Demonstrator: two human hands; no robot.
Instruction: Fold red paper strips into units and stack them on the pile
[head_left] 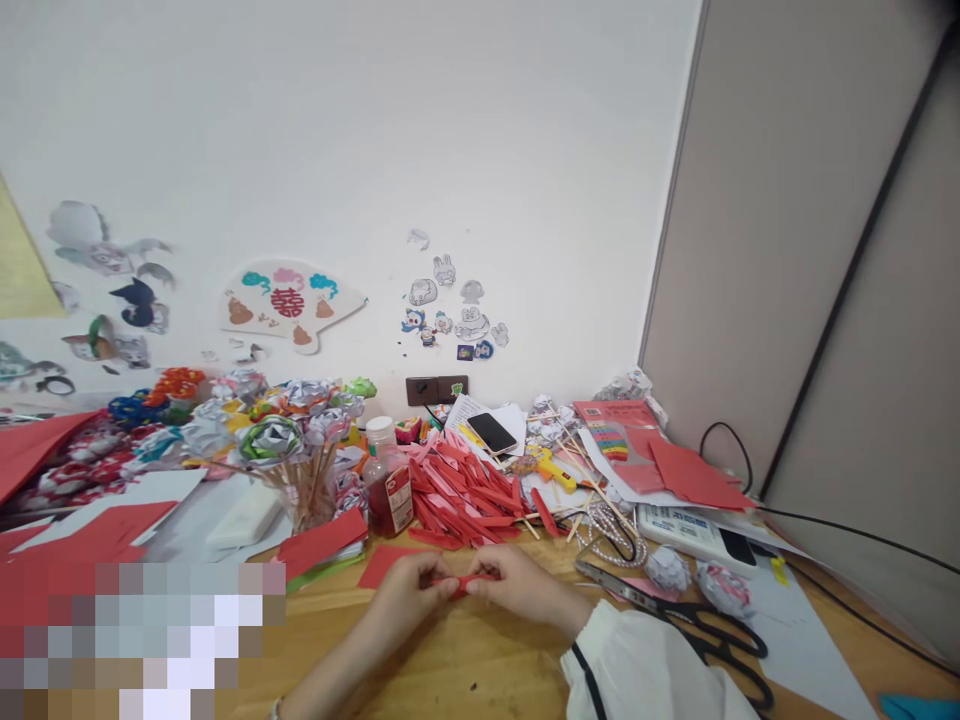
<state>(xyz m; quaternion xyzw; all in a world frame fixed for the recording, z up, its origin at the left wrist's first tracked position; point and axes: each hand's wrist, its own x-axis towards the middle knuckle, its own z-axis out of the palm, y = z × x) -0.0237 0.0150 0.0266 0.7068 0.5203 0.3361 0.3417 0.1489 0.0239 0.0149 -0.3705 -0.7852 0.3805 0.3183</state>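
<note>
Craft workspace: paper flowers [271, 438], glue gun [553, 472], scissors [675, 612].

Wooden table [450, 670], pile of red paper strips [465, 490], black-handled scissors [694, 615], red-labelled bottle [388, 495]

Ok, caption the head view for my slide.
Left hand and right hand pinch a small red paper piece near a heap of red strips.

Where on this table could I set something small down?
Bare wood shows on the table between the left forearm and the right sleeve. A smaller patch lies left of that forearm, nearer than the green paper. It is crowded toward the wall, with red strips and a bottle.
</note>
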